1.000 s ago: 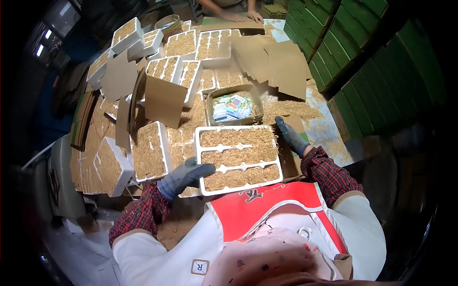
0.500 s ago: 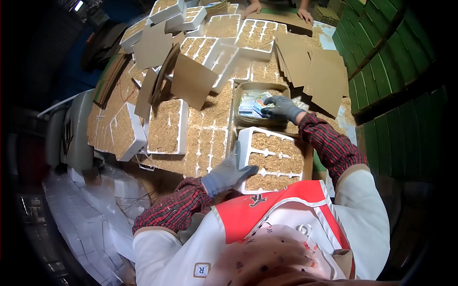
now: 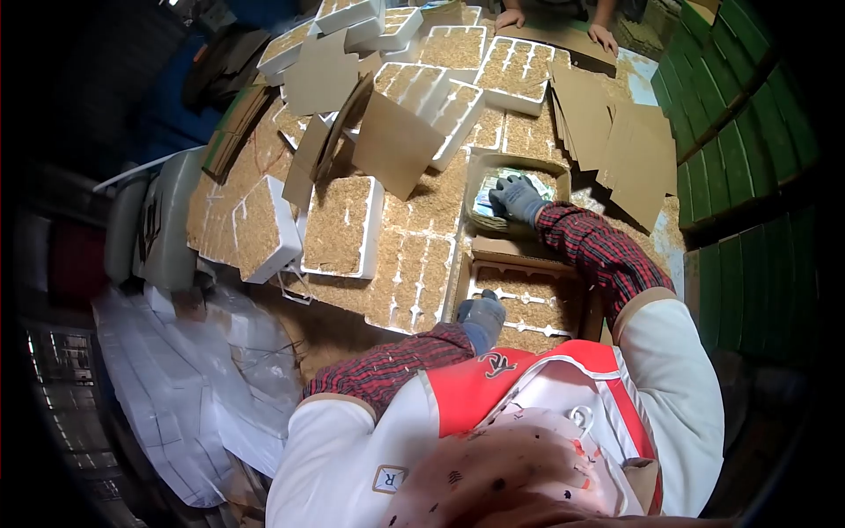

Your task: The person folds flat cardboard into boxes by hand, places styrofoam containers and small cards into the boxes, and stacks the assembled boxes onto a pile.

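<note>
My left hand (image 3: 482,319), in a grey work glove, bears on the near left part of a white foam tray (image 3: 528,286). Its fingers look curled in at the tray's edge. The tray has rows of compartments filled with brown grain-like bits and sits inside a cardboard box (image 3: 459,275). Farther off, my gloved right hand (image 3: 519,198) reaches into an open carton (image 3: 475,167) of small printed packets (image 3: 487,195). The fingers are spread over the packets, and the palm hides part of them.
Filled foam trays (image 3: 339,229) cover the table, some stacked or tilted. Loose cardboard sheets (image 3: 396,145) stand left of the carton, more cardboard (image 3: 638,158) lies right. Green crates (image 3: 731,172) rise at right. Another person's hands (image 3: 601,37) rest at the far edge.
The foam tray now sits lower, inside the cardboard box. My left hand has moved from its outer left side onto its near part. My right hand has shifted over the packets. The view has shifted.
</note>
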Action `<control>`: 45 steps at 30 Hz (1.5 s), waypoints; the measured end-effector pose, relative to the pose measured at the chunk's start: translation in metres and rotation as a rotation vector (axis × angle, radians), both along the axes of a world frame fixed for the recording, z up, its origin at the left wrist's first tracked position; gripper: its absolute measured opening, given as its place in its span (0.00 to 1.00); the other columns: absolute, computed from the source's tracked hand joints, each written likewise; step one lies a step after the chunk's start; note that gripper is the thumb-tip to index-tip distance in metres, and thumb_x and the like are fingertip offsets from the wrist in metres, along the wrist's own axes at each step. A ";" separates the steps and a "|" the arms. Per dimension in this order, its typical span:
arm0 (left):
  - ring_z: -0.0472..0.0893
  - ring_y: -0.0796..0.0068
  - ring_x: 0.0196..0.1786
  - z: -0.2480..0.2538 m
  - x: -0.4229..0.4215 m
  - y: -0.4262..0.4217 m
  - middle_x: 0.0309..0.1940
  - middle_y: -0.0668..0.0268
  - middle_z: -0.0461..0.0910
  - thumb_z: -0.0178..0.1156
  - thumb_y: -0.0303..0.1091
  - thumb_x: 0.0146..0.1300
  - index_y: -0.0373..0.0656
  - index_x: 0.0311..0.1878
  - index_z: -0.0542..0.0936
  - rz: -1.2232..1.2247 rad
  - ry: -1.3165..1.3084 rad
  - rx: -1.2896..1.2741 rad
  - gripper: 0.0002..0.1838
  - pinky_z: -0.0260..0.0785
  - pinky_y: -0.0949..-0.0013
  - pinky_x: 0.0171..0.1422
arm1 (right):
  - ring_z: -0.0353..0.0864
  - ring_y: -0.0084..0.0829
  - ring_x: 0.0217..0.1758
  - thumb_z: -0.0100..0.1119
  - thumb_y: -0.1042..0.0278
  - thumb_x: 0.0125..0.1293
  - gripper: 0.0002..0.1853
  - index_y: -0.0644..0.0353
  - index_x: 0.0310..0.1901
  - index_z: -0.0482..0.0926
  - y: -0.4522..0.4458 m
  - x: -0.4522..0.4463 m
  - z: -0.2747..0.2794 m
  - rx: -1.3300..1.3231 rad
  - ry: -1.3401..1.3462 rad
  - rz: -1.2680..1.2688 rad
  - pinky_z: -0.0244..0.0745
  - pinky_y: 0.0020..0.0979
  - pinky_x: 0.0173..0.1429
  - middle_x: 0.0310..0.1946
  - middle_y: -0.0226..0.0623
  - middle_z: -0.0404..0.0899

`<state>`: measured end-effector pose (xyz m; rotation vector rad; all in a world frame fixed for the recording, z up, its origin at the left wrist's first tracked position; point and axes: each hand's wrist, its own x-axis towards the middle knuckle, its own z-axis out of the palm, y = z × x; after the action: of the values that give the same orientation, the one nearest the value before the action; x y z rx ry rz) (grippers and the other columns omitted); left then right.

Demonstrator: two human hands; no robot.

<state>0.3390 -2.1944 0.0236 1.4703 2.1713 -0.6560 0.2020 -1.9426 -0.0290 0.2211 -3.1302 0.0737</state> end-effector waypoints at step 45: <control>0.75 0.41 0.56 0.056 -0.019 -0.004 0.61 0.48 0.70 0.58 0.38 0.60 0.45 0.63 0.70 -0.373 -0.406 0.382 0.27 0.70 0.48 0.58 | 0.70 0.48 0.55 0.64 0.46 0.53 0.27 0.58 0.49 0.78 -0.137 0.283 0.122 -0.112 -0.148 -0.521 0.66 0.47 0.55 0.49 0.51 0.74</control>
<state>0.3202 -2.1980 0.0793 2.0283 1.7826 -0.0294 0.4847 -2.0796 0.0930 -0.6227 -3.1934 0.2699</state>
